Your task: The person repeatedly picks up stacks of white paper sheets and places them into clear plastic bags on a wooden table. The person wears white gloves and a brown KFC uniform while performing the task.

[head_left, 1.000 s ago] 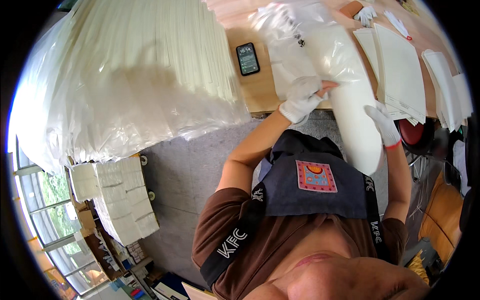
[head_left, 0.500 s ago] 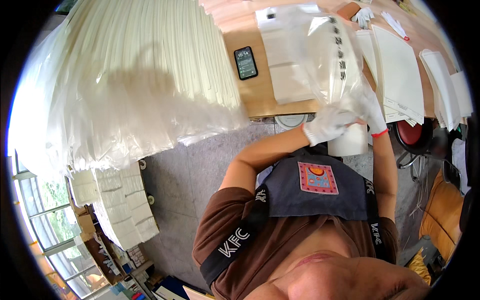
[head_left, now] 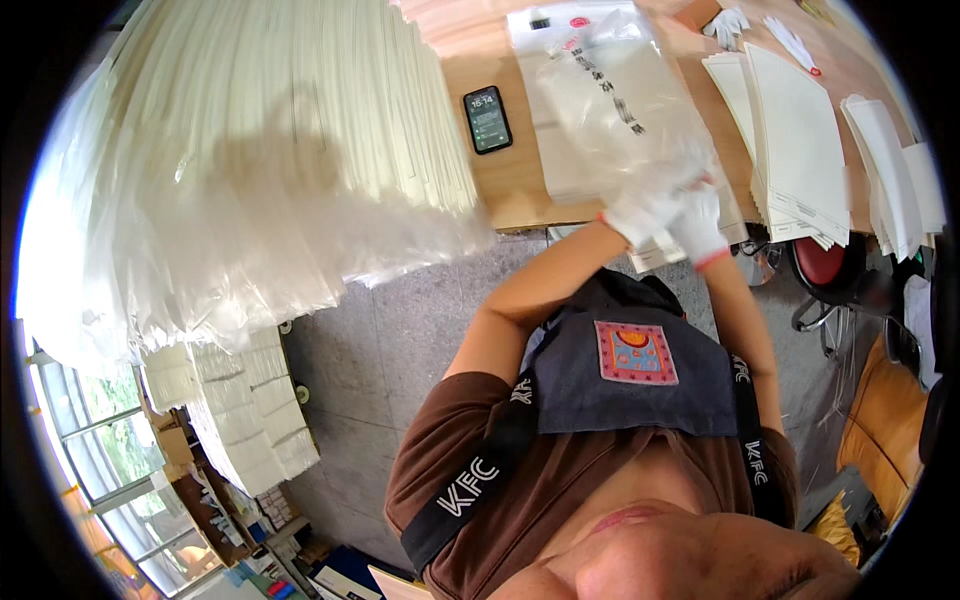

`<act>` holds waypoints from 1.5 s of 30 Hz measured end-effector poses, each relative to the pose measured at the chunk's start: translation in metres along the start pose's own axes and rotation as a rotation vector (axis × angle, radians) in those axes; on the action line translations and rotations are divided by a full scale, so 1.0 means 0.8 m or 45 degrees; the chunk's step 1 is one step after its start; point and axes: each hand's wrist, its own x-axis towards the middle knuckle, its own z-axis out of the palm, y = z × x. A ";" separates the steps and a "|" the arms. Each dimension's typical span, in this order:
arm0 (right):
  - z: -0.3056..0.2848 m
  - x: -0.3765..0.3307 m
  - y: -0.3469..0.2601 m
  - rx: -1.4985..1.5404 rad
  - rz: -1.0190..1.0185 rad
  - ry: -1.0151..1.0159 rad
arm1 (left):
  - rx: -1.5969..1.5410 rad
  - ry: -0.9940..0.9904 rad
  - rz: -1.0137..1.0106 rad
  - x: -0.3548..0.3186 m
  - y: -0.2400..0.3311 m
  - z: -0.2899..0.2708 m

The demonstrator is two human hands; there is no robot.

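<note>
A clear plastic bag (head_left: 610,95) with dark print lies over a pile of white packets at the table's near edge. Both my hands wear white knit gloves and meet at the near end of this bag. My left hand (head_left: 643,205) is closed on the bag's near end, its fingers pointing right. Close against it, my right hand (head_left: 697,222) is closed there too; its fingertips are blurred and partly hidden. White paper sheets (head_left: 655,252) stick out below my gloves, past the table edge.
A phone (head_left: 488,120) lies left of the pile. Tall stacks of plastic-wrapped sheets (head_left: 300,130) fill the left. Fanned white sheets (head_left: 800,140) lie to the right, with spare gloves (head_left: 790,45) behind. A red-seated stool (head_left: 822,265) stands below the table's right side.
The bag, raised and bulging before, now lies flatter and further left over the pile. My right hand has moved left and down, against my left hand. The white sheets show less below them.
</note>
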 end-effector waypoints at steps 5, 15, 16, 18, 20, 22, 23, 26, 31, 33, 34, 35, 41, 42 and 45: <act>-0.011 -0.062 -0.005 -0.067 -0.233 1.051 | 0.341 -0.390 -0.286 -0.050 -0.001 -0.033; 0.024 -0.054 0.061 -0.244 0.224 0.133 | 1.059 0.109 -0.388 -0.141 -0.056 -0.126; 0.040 -0.074 0.077 -0.237 0.019 0.194 | 1.075 0.106 -0.332 -0.151 -0.037 -0.130; 0.032 -0.116 0.053 -0.086 0.018 0.216 | 1.118 0.150 -0.124 -0.184 -0.018 -0.130; 0.026 -0.155 0.040 0.032 0.084 0.081 | 1.081 0.032 -0.128 -0.219 0.013 -0.128; 0.033 -0.186 0.037 0.132 0.218 -0.102 | 0.804 -0.144 -0.197 -0.235 0.045 -0.133; 0.036 -0.196 0.037 0.178 0.275 -0.199 | 0.724 -0.213 -0.268 -0.240 0.054 -0.131; 0.027 -0.213 0.023 0.311 0.297 -0.262 | 0.595 -0.300 -0.402 -0.244 0.066 -0.123; 0.036 -0.145 0.047 0.177 0.127 0.289 | 0.866 -0.025 -0.224 -0.173 0.019 -0.107; 0.017 -0.115 0.069 0.144 0.265 0.314 | 0.729 -0.042 -0.504 -0.164 0.007 -0.114; 0.028 -0.128 0.071 0.101 0.263 0.188 | 0.939 -0.149 -0.238 -0.195 -0.016 -0.110; 0.041 -0.144 0.073 0.068 0.266 0.073 | 0.810 -0.236 -0.356 -0.228 -0.021 -0.109; 0.046 -0.157 0.110 0.592 0.574 -0.008 | -0.324 0.514 -1.283 -0.293 -0.082 -0.115; 0.060 -0.143 0.118 0.866 0.563 0.059 | -0.326 0.330 -1.516 -0.302 -0.122 -0.116; 0.082 -0.110 0.095 1.347 0.607 0.007 | 0.015 -0.161 -1.219 -0.238 -0.087 -0.112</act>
